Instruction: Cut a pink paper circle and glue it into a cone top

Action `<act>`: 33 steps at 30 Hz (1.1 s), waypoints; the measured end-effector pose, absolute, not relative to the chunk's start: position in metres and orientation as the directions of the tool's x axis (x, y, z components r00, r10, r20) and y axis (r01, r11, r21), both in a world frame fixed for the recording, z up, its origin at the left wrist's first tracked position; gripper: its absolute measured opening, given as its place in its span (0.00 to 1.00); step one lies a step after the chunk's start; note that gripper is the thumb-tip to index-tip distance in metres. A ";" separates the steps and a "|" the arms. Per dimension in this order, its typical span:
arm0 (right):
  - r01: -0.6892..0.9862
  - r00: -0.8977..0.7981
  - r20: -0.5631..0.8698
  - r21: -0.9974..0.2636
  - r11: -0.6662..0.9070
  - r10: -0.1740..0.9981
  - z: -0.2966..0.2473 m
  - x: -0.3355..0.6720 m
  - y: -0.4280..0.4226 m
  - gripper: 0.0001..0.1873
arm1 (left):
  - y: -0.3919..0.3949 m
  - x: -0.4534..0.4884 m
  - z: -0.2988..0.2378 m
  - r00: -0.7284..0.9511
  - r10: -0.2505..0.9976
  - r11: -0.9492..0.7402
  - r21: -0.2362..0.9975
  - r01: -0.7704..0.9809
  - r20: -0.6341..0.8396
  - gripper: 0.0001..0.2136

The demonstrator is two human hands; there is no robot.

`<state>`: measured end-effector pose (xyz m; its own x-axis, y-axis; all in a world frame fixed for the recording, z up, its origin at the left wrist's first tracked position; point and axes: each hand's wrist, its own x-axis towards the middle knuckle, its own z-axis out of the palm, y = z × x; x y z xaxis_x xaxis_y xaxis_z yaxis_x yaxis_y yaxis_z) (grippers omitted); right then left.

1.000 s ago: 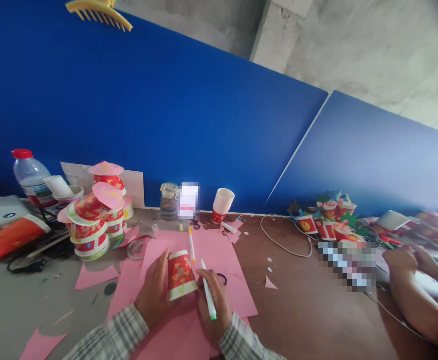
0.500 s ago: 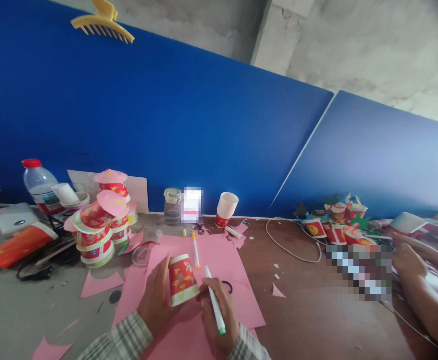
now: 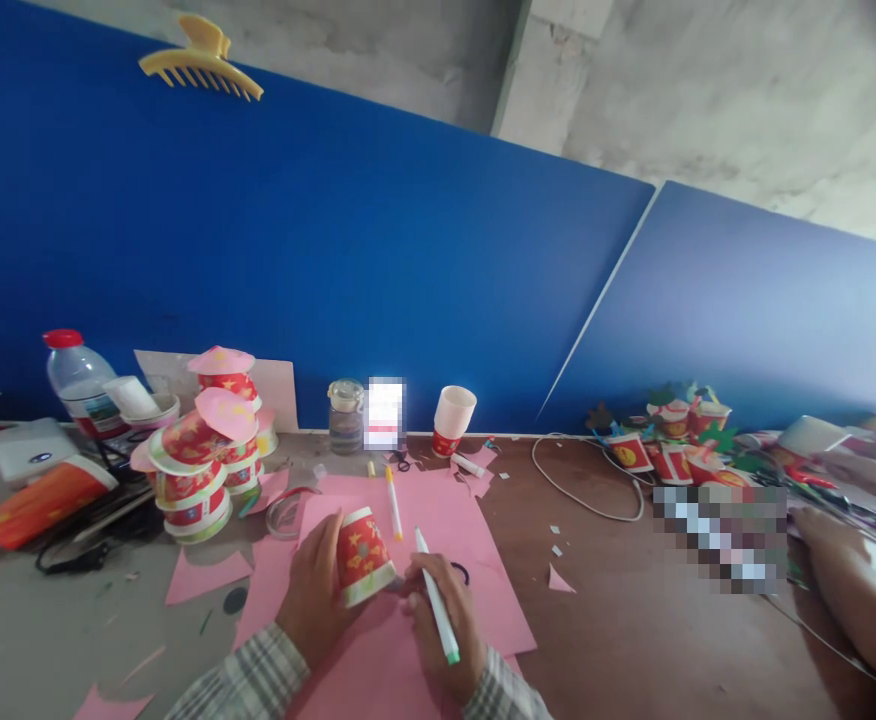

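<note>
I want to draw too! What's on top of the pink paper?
Lying on it: a yellow-ended marker and part of a dark ring. The left hand, right hand and red paper cup hide what's behind them.

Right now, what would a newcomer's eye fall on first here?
The yellow clip at the top edge of the blue partition probably stands out most. Below, the left hand holds a red patterned cup over pink sheets, and the right hand a white marker. Towards the left, piled red cups with pink tops also draw the eye.

Head-worn view looks forward and down across the table, perhaps slightly tilted.
</note>
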<state>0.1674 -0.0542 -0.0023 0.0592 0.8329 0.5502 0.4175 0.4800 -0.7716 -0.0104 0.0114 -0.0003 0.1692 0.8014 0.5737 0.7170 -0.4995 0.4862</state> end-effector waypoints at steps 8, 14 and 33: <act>0.367 0.123 0.506 -0.822 0.435 0.854 0.020 0.176 -0.037 0.19 | 0.017 -0.014 -0.001 0.164 0.784 -0.539 0.528 0.656 0.598 0.47; 0.352 0.029 0.483 -0.825 0.443 0.875 0.038 0.162 -0.018 0.19 | 0.018 -0.015 -0.002 0.169 0.757 -0.539 0.457 0.708 0.631 0.46; 0.439 0.032 0.477 -0.796 0.417 0.878 0.002 0.133 -0.015 0.39 | 0.017 -0.016 -0.015 0.186 0.750 -0.535 0.416 0.736 0.634 0.45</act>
<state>0.1330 -0.0152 0.0019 0.0320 0.8782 0.4772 0.4389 0.4166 -0.7961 -0.0161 0.0166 -0.0152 0.1863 0.7502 0.6344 0.7355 -0.5346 0.4162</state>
